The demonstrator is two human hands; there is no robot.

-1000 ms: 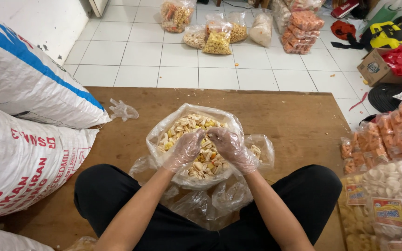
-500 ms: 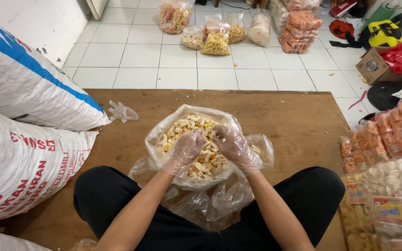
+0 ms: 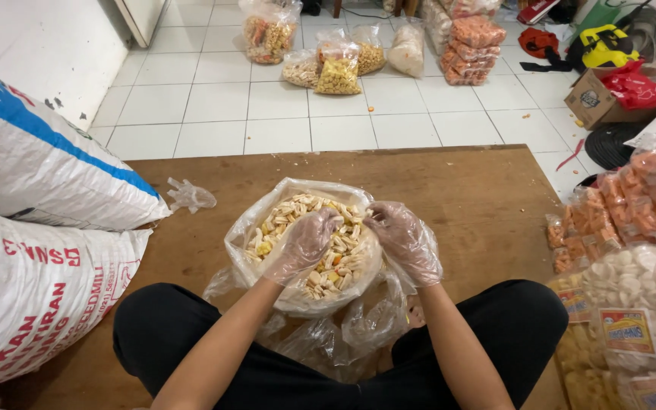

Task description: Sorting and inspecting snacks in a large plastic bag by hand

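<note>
Head view: clear bag [image 3: 241,235] (seemingly open-topped) of pale crackers [image 3: 320,243].

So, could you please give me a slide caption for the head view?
Gloved left hand and right hand work an open clear bag of mixed crackers on a wooden board.

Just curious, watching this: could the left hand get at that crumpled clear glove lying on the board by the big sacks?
Probably yes. The left hand rests on the crackers in the open clear bag, and the crumpled glove lies up and to its left on the wooden board. Only bare board shows between them; the white sack sits beside the glove, not over it.
</note>
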